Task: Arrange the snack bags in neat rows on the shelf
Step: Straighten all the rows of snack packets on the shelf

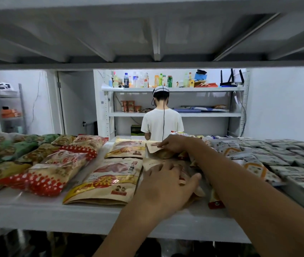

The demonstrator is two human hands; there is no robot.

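Tan pouch (152, 148), far middle of white shelf (36, 210): right hand (175, 144) pinches its edge. Left hand (166, 182) spread flat on nearer tan bag (150, 166) (mostly hidden).

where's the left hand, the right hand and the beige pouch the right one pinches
left hand (166, 184): head view, back of hand
right hand (175, 144): head view, knuckles
beige pouch (151, 148): head view, its left part

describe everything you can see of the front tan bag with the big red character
The tan bag is a glossy pouch lying flat, face up, at the front of the white shelf, its folded bottom toward the camera. It shows a pink food photo and a red character on yellow. The left hand overlaps its right edge; contact unclear.
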